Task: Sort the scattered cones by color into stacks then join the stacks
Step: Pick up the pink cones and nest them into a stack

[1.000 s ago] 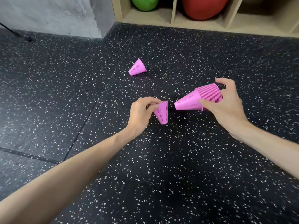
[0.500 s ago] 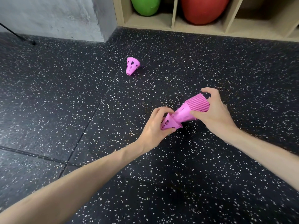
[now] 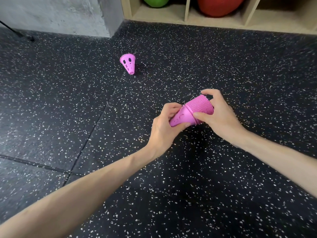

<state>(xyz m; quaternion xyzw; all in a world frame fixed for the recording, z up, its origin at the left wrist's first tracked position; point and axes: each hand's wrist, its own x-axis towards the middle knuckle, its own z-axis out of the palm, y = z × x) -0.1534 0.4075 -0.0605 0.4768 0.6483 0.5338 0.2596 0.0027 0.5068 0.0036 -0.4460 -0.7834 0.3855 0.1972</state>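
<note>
Left hand (image 3: 164, 124) now wraps the pink cone it held loose a second ago, seated on the tip of the pink stack (image 3: 197, 111) gripped by the right hand (image 3: 217, 115). One stray cone (image 3: 129, 64) lies beyond the stack on the floor (image 3: 68, 117), likely next.

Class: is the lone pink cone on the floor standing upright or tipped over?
Tipped over. The lone cone lies on its side on the floor, its narrow tip pointing toward the camera.

- Legible text, labels, brands, numbers, signs: none found.
- Pink cone stack (image 3: 192, 112): faint raised marks on the outermost cone, too blurred to read.
</note>
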